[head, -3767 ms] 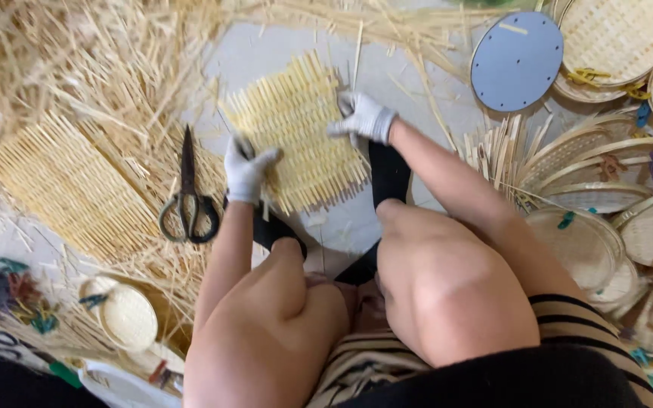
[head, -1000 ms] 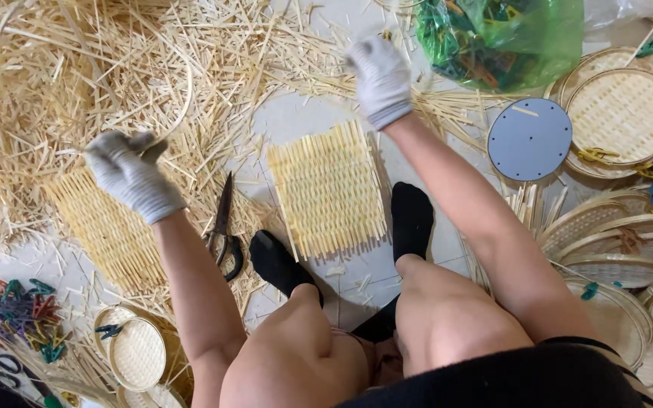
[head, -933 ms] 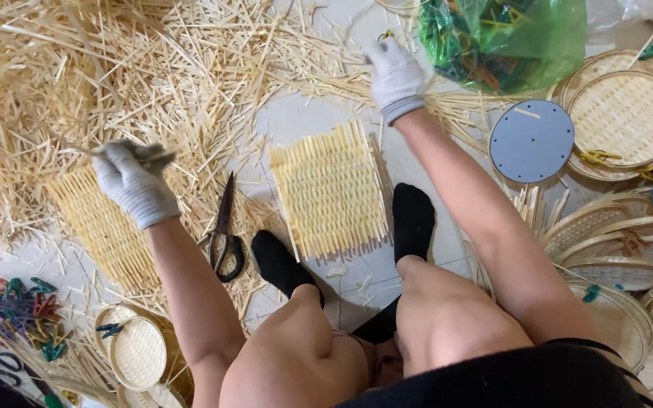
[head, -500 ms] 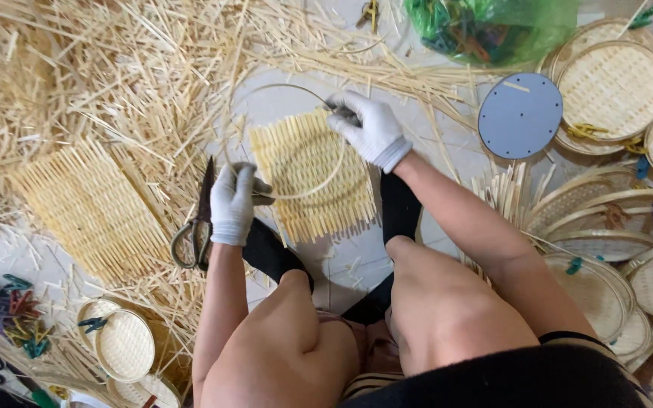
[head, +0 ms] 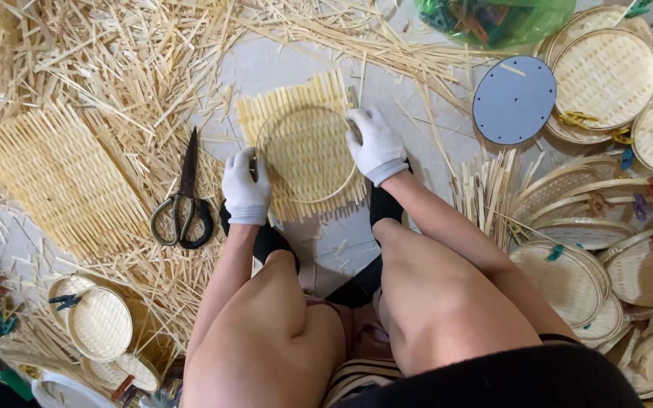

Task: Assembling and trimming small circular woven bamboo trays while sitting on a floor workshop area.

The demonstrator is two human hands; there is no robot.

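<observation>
Both gloved hands, left hand and right hand, pinch a thin hoop flat on the woven mat. Likely sizing the round (scissors lie near); next calls for steady pressure.

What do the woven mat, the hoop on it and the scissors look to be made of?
Woven mat: pale split bamboo or straw strips, matte, with loose ends showing. Hoop, held by the gloved left hand and right hand: one thin bent strip, probably the same fibre. Scissors: dark dull metal, blades and loop handles alike.
</observation>
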